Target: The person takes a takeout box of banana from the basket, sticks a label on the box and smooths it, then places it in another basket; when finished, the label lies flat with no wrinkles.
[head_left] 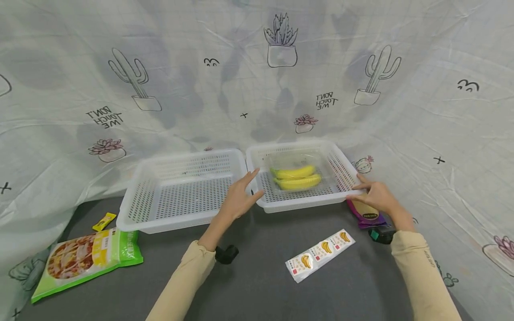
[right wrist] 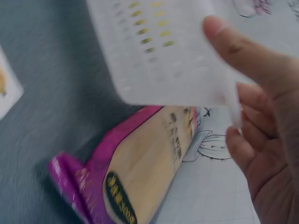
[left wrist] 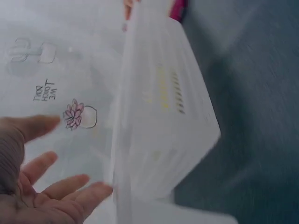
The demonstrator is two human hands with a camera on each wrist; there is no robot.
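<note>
Two yellow bananas point(head_left: 297, 182) lie in a clear plastic box point(head_left: 329, 171) inside the right-hand white basket point(head_left: 297, 205). Beside that basket's left end is my left hand point(head_left: 238, 196), thumb and fingers spread; in the left wrist view a fingertip meets the rim. My right hand point(head_left: 375, 195) holds the basket's front right corner, thumb at the front wall and curled fingers along the outer rim. Below this corner lies a purple packet point(right wrist: 140, 172) with a beige panel, partly covered by the basket in the head view.
Another white basket point(head_left: 180, 218) stands on the left, with nothing in it. Left of it lie a green food bag point(head_left: 88, 254) and a small yellow packet point(head_left: 104, 221). A strip of banana labels point(head_left: 320, 255) lies in front on the dark table point(head_left: 257, 285).
</note>
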